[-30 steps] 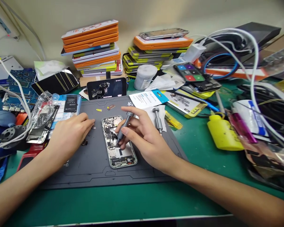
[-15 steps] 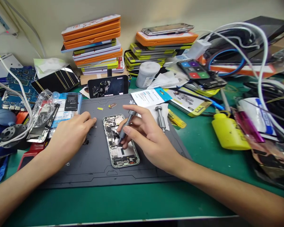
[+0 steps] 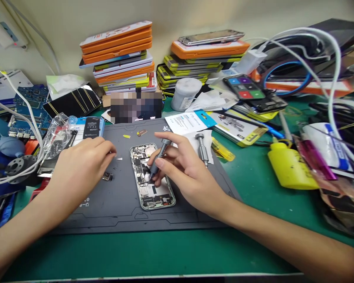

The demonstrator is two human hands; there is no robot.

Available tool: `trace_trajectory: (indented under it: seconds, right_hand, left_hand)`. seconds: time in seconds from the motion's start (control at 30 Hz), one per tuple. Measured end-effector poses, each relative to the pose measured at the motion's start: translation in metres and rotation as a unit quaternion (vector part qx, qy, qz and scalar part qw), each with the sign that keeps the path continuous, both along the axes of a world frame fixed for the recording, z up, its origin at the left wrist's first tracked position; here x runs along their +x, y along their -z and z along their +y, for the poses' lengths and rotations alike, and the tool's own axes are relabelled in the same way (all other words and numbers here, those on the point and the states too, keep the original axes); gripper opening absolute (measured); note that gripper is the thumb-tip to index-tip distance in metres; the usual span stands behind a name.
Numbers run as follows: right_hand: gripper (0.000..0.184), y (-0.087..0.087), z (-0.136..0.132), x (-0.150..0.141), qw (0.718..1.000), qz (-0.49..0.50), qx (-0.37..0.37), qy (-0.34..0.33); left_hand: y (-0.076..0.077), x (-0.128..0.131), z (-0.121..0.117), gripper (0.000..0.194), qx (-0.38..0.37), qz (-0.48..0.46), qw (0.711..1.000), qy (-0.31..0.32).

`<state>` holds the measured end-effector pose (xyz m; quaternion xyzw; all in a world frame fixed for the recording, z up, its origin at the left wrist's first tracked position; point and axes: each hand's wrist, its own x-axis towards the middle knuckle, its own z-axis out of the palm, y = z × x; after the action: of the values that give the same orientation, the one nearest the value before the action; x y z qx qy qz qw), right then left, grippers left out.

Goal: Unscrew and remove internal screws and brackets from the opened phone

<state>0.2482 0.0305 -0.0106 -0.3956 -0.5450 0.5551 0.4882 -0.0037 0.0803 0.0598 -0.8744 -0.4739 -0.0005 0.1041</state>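
- Green table (image 3: 177,255): it spreads under everything around the phone, its near edge well apart from it.
- Grey mat (image 3: 112,212): it lies on the table, directly beneath the phone.
- Left hand (image 3: 84,163): to the left of the phone and apart from it, low over the mat, fingers bent and bunched; I cannot tell whether they pinch anything.
- Right hand (image 3: 181,167): over the phone's right side, gripping a screwdriver between thumb and fingers, with the index finger stretched across its cap.
- Opened phone (image 3: 159,190): flat on the mat with its inner parts bare, below and just left of the right hand, which hides part of it.
- Screwdriver (image 3: 155,168): tilted above the phone, tip down at its inner parts; whether the tip touches is too small to tell.
- Second screwdriver (image 3: 202,148): right of the phone, beyond the right hand, on white paper.
- Small dark part (image 3: 107,176): left of the phone, near the left hand.
- Yellow scrap (image 3: 126,136): just beyond the phone's far left corner.
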Motion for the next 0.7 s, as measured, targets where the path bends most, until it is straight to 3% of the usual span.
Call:
trace_trajectory:
  seconds: [0.1,0.2,0.4,0.47,0.57,0.7]
  right_hand:
    - [0.044,0.000,0.000,0.000,1.000,0.000,0.001,-0.001]
    - [0.044,0.000,0.000,0.000,1.000,-0.002,0.001,-0.001]
    - [0.044,-0.001,0.001,-0.001,1.000,-0.004,0.002,0.000]
    - [0.043,-0.001,0.001,-0.001,1.000,-0.003,0.005,0.000]
    - [0.043,-0.001,0.001,-0.001,1.000,-0.006,0.005,0.002]
    - [0.044,-0.001,0.000,0.000,1.000,-0.008,0.001,0.002]
  left_hand:
    - [-0.003,-0.001,-0.006,0.018,-0.028,0.027,0.999,0.017]
    - [0.003,0.001,-0.008,0.014,-0.038,0.041,0.998,0.036]
    - [0.013,0.008,-0.017,0.022,0.003,0.090,0.993,0.077]
    - [0.012,0.008,-0.015,0.025,0.012,0.081,0.994,0.068]
    - [0.011,0.004,-0.002,0.030,0.035,0.030,0.999,0.007]
    - [0.014,-0.003,0.017,0.026,-0.025,-0.027,0.999,-0.014]
